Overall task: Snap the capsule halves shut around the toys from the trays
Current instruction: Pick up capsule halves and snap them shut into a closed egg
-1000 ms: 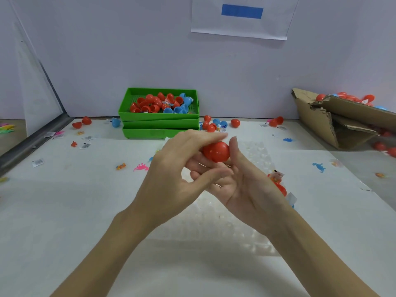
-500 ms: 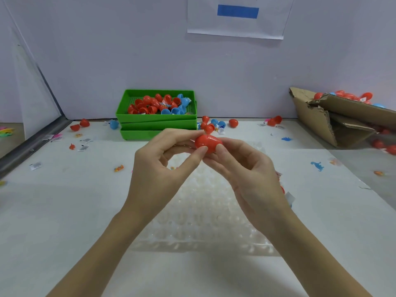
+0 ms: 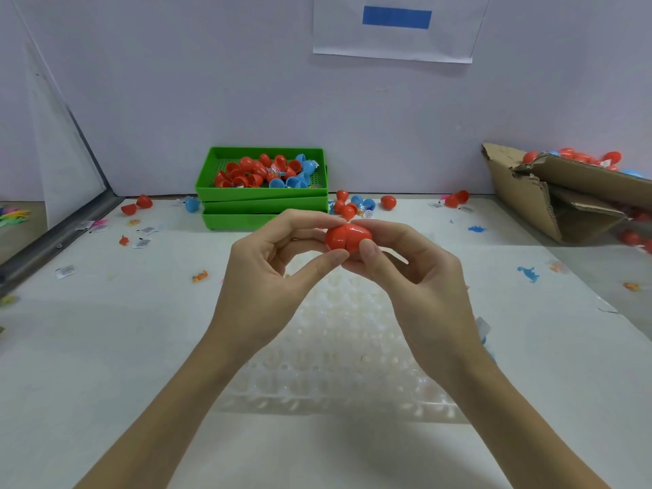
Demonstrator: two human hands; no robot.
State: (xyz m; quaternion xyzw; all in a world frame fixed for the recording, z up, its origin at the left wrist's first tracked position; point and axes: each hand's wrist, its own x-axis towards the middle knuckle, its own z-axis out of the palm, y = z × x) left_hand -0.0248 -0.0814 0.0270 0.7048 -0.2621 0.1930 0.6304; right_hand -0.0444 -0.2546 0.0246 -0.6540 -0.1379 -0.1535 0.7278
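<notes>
A red egg-shaped capsule is held sideways above the table, its two halves joined with a thin seam showing. My left hand pinches its left half between thumb and fingertips. My right hand pinches the right half, thumb at the front. What is inside the capsule is hidden. At the back stand stacked green trays; the top one holds several red and blue capsule halves.
A clear blister tray lies under my hands. Loose capsules and small toy dinosaurs are scattered over the white table. A torn cardboard box with capsules stands at the right. A metal rail runs along the left.
Both hands have lifted the red capsule from my right palm to the fingertips. The capsule now lies sideways, pinched from both ends.
</notes>
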